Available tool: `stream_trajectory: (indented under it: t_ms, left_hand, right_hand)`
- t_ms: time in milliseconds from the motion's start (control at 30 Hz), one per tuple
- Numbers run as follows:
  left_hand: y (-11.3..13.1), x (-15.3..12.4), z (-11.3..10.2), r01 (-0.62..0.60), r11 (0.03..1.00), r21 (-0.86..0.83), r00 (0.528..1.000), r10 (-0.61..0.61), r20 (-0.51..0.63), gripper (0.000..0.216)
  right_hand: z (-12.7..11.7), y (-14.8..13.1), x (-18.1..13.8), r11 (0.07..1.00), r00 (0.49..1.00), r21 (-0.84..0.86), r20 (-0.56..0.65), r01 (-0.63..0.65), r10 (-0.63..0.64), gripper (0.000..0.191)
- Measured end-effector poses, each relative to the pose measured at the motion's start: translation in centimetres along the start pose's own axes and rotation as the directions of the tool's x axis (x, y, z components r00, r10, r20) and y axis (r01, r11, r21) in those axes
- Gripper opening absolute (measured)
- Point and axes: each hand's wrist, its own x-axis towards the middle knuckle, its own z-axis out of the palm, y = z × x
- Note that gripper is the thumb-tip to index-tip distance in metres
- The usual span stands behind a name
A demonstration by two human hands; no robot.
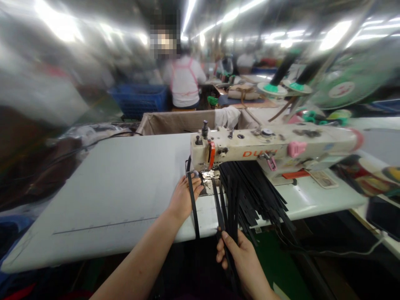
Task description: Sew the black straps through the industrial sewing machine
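A white sewing machine [240, 143] stands on the pale table. My left hand [183, 196] is beside its presser foot [210, 175], fingers bent and closed at a narrow black strap [193, 208]. This strap crosses over the fingers and hangs past the table's front edge; the exact grip is partly hidden. Lower right, my right hand [236, 250] is closed round several black straps [231, 208], thumb on top. Their upper ends reach toward the needle area. Right of them, under the machine arm, lies a thick pile of similar black straps [254, 193].
The white tabletop [125, 179] bears a printed ruler line near its front. Behind stands a cloth-lined bin [178, 123]. Thread cones [283, 71] rise at the back right. Farther off are a blue crate [139, 100] and a person in white [185, 81].
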Motion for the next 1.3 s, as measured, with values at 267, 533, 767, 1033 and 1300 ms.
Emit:
stream_trajectory:
  t_ms: [267,533,767,1033,1300]
  left_hand:
    - [0.1,0.1,0.2,-0.001,0.999,0.032,1.000,0.001,0.014,0.022]
    - [0.0,0.1,0.3,-0.009,0.998,0.069,0.999,0.007,0.035,0.025]
    - [-0.4,0.1,0.4,0.012,0.999,0.031,1.000,-0.013,0.023,0.026]
    - [-3.6,3.4,0.8,0.086,0.993,-0.082,0.996,-0.085,0.017,0.032]
    - [-3.8,8.5,0.8,0.158,0.963,-0.217,0.987,-0.159,0.011,0.029]
  right_hand:
    - [-0.1,0.3,0.3,1.000,1.000,-0.008,-0.001,0.000,0.000,0.057]
    - [-0.2,0.4,0.3,1.000,1.000,-0.020,0.008,0.005,-0.005,0.056]
    - [-0.3,0.3,0.4,1.000,1.000,0.008,-0.007,0.017,-0.017,0.057]
    - [-0.1,0.5,0.3,1.000,0.997,-0.015,0.075,0.015,-0.014,0.059]
    - [1.5,0.3,0.9,0.996,0.995,-0.054,0.068,0.074,-0.070,0.060]
